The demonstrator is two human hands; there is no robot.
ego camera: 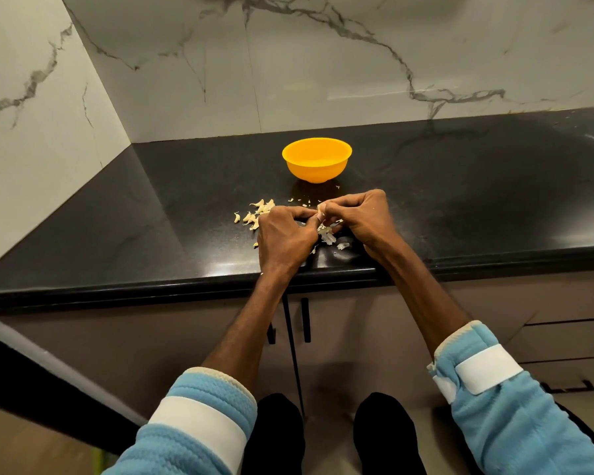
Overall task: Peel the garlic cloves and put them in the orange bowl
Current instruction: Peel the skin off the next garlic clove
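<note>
The black tabletop runs into a corner at the back left, and all the work sits near the middle of its front edge. The orange bowl stands upright farther back, about midway between the front edge and the back wall. From here I can't see whether anything lies in it.

Both hands are close together just inside the front edge, with the forearms reaching in over it. The left hand has its back turned up and its fingers curled toward the middle. The right hand is knuckles-up, with its fingers bent inward to meet them. The fingertips of both hands are clamped on one garlic clove. Only a pale sliver shows between them, so its long axis can't be judged well.

What matters for the next move is that the bowl lies straight beyond the clove, toward the back edge, with bare tabletop between. The right hand's knuckles look a shade nearer to it, so I'd guess that hand would carry the clove once it is peeled. That would be a short reach away from the body.

A scatter of loose cloves lies just left of the left hand. White skin scraps lie under and between the hands.
</note>
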